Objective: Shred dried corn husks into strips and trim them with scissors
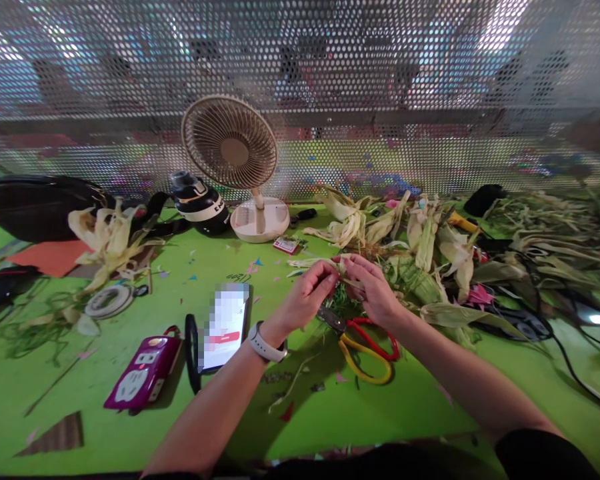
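My left hand (305, 298) and my right hand (374, 288) meet over the middle of the green table, fingers pinched around a pale corn husk (305, 265). Part of the husk hides behind the fingers, and a strip of it sticks out to the left. Just below the hands lie scissors (347, 341) with one red and one yellow handle, their blade tips hidden near the left hand. Behind and right of the right hand spreads a pile of dried corn husks (423, 233) mixed with green shreds.
A desk fan (233, 143) and a black bottle (200, 203) stand at the back before a perforated metal screen (330, 80). Left of my arms lie a lit phone (225, 327), a purple case (145, 370), a tape roll (109, 301) and a husk flower (110, 240). A black cable (570, 367) runs at right.
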Demonstrator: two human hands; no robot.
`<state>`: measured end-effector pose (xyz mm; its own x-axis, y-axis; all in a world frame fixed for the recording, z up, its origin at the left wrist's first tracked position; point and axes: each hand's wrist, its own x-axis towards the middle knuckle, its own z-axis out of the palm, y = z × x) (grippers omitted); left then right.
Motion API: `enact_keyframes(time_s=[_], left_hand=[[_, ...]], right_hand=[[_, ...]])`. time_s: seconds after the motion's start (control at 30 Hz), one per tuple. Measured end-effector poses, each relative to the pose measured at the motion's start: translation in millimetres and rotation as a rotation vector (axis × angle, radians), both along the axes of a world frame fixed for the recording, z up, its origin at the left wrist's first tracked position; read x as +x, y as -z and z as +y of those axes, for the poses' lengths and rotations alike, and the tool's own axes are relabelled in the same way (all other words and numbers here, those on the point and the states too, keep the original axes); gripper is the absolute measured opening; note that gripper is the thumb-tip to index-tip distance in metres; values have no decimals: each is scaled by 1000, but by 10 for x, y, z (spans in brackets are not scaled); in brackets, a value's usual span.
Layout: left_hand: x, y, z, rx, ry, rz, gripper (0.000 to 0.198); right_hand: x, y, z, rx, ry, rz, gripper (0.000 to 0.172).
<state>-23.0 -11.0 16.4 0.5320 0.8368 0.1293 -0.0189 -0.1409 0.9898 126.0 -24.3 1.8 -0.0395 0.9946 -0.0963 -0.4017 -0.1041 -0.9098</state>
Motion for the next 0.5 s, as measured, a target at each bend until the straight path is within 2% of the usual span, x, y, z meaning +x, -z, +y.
enact_keyframes(time_s=[0.1, 0.17, 0.33, 0.5], left_hand=[[10, 46, 10, 23, 60, -2, 20], [13, 75, 15, 62, 62, 29, 20], [11, 91, 9, 149, 44, 115, 18], [11, 58, -3, 145, 59, 126, 17]], right_hand=[[12, -22, 3, -59, -128, 89, 25], [17, -47, 3, -66, -163, 100, 23], [29, -92, 17, -91, -86, 133, 23], [29, -87, 36, -80, -36, 170, 20]])
